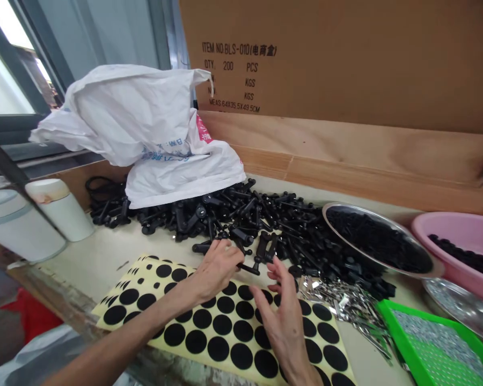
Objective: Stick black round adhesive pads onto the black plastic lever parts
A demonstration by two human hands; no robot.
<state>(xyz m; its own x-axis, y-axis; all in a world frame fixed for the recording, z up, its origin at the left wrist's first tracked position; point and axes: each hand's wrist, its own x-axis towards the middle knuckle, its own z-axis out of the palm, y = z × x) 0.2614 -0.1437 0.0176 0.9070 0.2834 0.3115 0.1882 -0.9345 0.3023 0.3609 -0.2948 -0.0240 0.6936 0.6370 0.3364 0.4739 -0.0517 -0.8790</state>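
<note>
My left hand is closed around a black plastic arm with a knobbed end, which sticks out to the right of the fingers. Just to the right, my right hand hovers with thumb and fingers apart and nothing between them. Beneath both hands lies a yellow backing sheet with rows of round black stickers. Right behind the fingers spreads a heap of similar black plastic parts. The fingertips of my left hand are partly hidden.
A white woven bag rests on the heap. At right are a metal bowl of black pieces, a pink basin, small metal pieces and a green tray of small hardware. White containers stand left; a carton stands behind.
</note>
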